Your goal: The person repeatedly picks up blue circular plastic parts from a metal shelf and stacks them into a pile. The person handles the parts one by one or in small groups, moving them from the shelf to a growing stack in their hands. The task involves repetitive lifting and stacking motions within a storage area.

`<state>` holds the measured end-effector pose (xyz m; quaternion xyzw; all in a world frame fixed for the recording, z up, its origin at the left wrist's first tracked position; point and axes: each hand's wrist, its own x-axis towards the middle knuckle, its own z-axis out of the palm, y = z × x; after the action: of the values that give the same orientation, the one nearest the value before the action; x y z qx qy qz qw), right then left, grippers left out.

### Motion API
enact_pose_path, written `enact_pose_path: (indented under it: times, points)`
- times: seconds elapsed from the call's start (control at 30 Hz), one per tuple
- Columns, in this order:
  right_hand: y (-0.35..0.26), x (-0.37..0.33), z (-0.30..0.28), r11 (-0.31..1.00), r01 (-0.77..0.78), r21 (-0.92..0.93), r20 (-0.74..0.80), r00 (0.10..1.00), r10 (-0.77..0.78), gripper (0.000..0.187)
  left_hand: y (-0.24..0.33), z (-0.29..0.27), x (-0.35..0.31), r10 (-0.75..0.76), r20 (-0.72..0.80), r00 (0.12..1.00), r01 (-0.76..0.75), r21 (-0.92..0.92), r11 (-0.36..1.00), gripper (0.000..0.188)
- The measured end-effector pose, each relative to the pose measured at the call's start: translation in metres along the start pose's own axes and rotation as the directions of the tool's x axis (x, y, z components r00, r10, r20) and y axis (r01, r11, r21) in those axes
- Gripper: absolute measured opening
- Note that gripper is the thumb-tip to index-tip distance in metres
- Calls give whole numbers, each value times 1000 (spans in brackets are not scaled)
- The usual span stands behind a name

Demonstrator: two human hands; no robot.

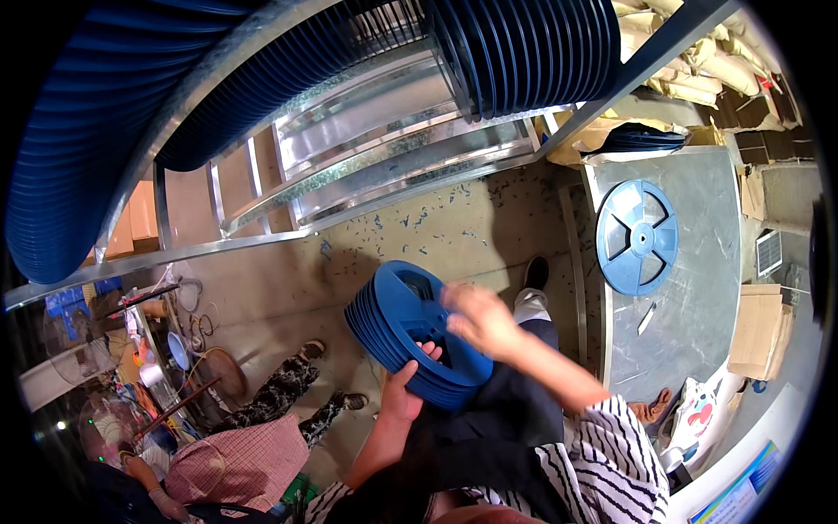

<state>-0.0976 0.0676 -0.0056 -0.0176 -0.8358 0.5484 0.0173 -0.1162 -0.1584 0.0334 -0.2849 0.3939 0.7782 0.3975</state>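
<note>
A stack of blue plastic reels (393,306) is tilted in front of my body, several flanged discs pressed together. My left hand (408,384) grips the stack from its lower left side, and its fingertips show through an opening in the front reel. Over the upper right of that front reel is my right hand (480,319), blurred by motion. I cannot tell whether the right fingers hold anything or touch the reel. A single lighter blue reel (621,271) lies flat on the grey metal table to the right.
Long rows of dark blue reels (532,57) fill a metal rack (297,227) ahead and left. The grey table (698,262) carries a small knife-like tool (647,319). Blue scraps litter the floor. Another person (236,458) is at the lower left. Cardboard (757,330) stands at right.
</note>
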Motion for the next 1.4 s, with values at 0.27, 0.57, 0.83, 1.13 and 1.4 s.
enact_pose_path:
  times: [0.27, 0.57, 0.83, 1.13, 1.4]
  points:
    - [-50, -72, 63, 955, -271, 120, -115, 952, 284, 37, -6, 9, 11, 83, 116, 990, -100, 154, 983, 62]
    - [-55, -51, -2, 917, -70, 392, -512, 812, 280, 35, 11, 26, 0, 27, 109, 994, -34, 59, 998, 48]
    - [-49, 70, -74, 940, 253, 229, -773, 634, 18, 52, 4, 7, -5, -56, 121, 991, 43, 112, 993, 48]
    - [-31, 167, -92, 982, 187, 14, -898, 435, -70, 35, 7, -11, -8, -86, 47, 995, 86, -9, 996, 51]
    - [2, 241, -102, 902, -103, -420, -887, 260, -383, 26, 13, -7, -4, -18, 5, 1000, 18, -31, 999, 49]
